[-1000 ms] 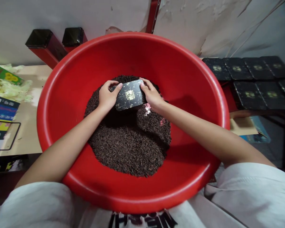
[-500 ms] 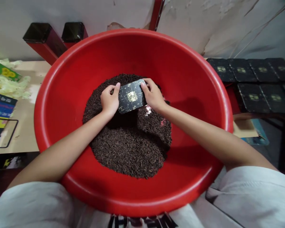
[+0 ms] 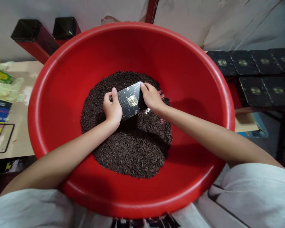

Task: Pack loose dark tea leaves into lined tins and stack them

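A tea tin [image 3: 130, 100] with a black, gold-patterned lid is held between my hands, its top tilted toward me. My left hand [image 3: 113, 107] grips its left end, thumb raised along the edge. At the right end, my right hand [image 3: 152, 96] has its thumb on the lid's corner and fingers curled round the side. The tin's lower body is hidden in shadow and behind the hands. Beneath it lies a heap of dark loose tea leaves [image 3: 133, 155] inside a large red basin [image 3: 192, 95].
Two red tins with black lids, a larger one [image 3: 35, 38] and a smaller one [image 3: 66, 30], stand behind the basin at left. Several black-lidded tins [image 3: 256, 91] sit in rows at right. A green printed packet [image 3: 1, 75] and pale shredded filler [image 3: 8, 88] lie on the left table.
The lid leans a little more steeply, and my left hand has shifted slightly down and right along its end. Both hands keep their hold. The whole view has shifted slightly.
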The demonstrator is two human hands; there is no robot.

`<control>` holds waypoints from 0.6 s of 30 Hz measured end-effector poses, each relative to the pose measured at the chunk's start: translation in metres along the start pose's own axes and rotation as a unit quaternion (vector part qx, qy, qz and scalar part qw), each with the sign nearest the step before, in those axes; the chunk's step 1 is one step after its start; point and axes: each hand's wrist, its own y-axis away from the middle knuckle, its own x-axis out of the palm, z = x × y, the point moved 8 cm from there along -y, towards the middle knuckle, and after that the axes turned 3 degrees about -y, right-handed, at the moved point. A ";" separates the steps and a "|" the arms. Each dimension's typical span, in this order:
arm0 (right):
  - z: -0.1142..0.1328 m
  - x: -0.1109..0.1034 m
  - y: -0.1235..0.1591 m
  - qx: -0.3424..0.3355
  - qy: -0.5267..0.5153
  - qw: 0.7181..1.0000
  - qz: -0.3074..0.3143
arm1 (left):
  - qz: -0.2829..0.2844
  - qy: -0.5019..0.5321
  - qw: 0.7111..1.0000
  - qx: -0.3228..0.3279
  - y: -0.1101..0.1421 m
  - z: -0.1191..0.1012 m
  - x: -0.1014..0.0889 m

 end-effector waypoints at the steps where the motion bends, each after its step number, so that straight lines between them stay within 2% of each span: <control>1: -0.001 0.003 -0.001 0.008 -0.016 1.000 0.017 | 0.003 -0.006 1.000 0.011 0.000 -0.001 0.000; 4: -0.002 0.011 0.000 0.031 -0.076 0.994 0.075 | 0.012 -0.014 0.999 0.035 0.000 -0.005 0.000; 6: -0.001 0.013 0.004 0.042 -0.100 0.990 0.091 | 0.009 -0.020 0.999 0.041 0.000 -0.007 0.000; 9: 0.003 0.009 0.004 0.029 -0.083 0.994 0.072 | 0.010 -0.036 0.998 0.047 -0.006 -0.008 0.001; 13: 0.012 0.007 -0.011 -0.003 -0.009 1.000 0.026 | 0.026 -0.071 0.995 0.068 -0.027 -0.014 0.007; 16: 0.020 0.008 -0.025 -0.054 0.006 0.999 0.003 | 0.043 -0.091 0.982 0.161 -0.033 -0.035 0.011; 18: 0.019 0.010 -0.030 -0.068 -0.018 0.997 0.014 | 0.083 -0.115 0.963 0.230 -0.028 -0.049 0.018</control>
